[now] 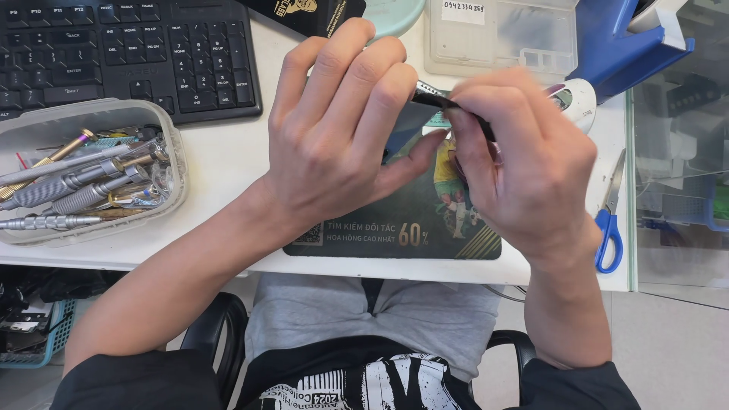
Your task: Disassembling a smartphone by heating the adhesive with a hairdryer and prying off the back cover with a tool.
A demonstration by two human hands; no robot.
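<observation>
My left hand (pixel 338 129) is curled over a flat device (pixel 410 121) that it holds above a dark printed mat (pixel 402 228); only a sliver of the device's edge shows between my fingers. My right hand (pixel 524 163) pinches a thin black tool (pixel 437 100), its tip resting against the device's top edge beside my left fingertips. Most of the device is hidden by both hands.
A clear tub of metal screwdrivers (pixel 87 178) sits at the left, a black keyboard (pixel 129 53) behind it. Blue-handled scissors (pixel 610 220) lie at the right table edge. A clear plastic box (pixel 501 34) and a blue holder (pixel 619 42) stand at the back right.
</observation>
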